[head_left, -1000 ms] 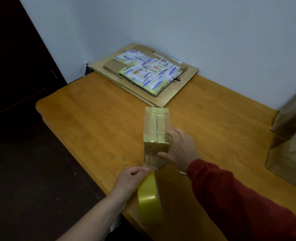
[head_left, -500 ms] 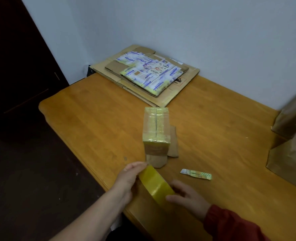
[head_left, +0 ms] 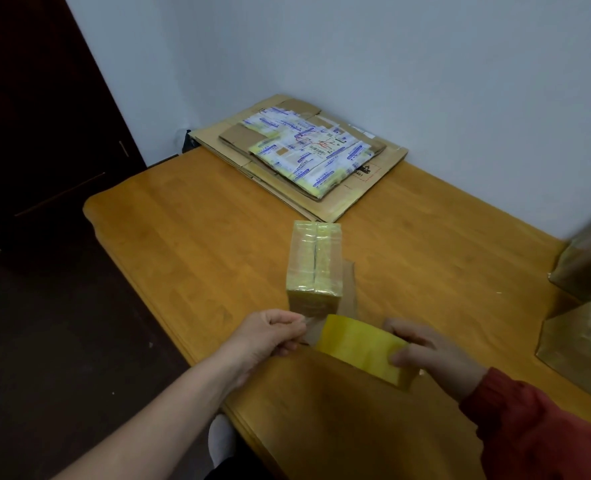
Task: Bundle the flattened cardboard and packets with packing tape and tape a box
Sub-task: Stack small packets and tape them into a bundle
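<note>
at the near edge of the table [head_left: 200, 237] we have both hands on the tape: our left hand [head_left: 270, 336], bare to the forearm, has its fingers curled in and pinches the loose strip [head_left: 307, 321] of clear tape between thumb and fingertips. our right hand [head_left: 429, 355], in a red sleeve [head_left: 547, 438], grips the roll of packing tape [head_left: 360, 348] — thumb on the near side, fingers wrapped over the far side. we hold the yellowish roll tilted, low over the wood, its broad outer band turned up toward us; whether it touches the tabletop we cannot tell. just beyond our hands stands the box [head_left: 315, 265], a small upright carton already wound in shiny tape over its top and upper sides, with a seam running down the middle of the top. a bare cardboard flap [head_left: 349, 289] shows at its right side. farther back, in the corner against the pale wall [head_left: 425, 64], lies the flattened cardboard [head_left: 367, 192], stacked flat, with the packets [head_left: 308, 150] — white, printed in blue and yellow — spread on top of it. off to our right, brown paper bags [head_left: 581, 341] stand on the table, well apart from the box. to our left, past the table's rounded corner, we see a dark door [head_left: 44, 133].
</note>
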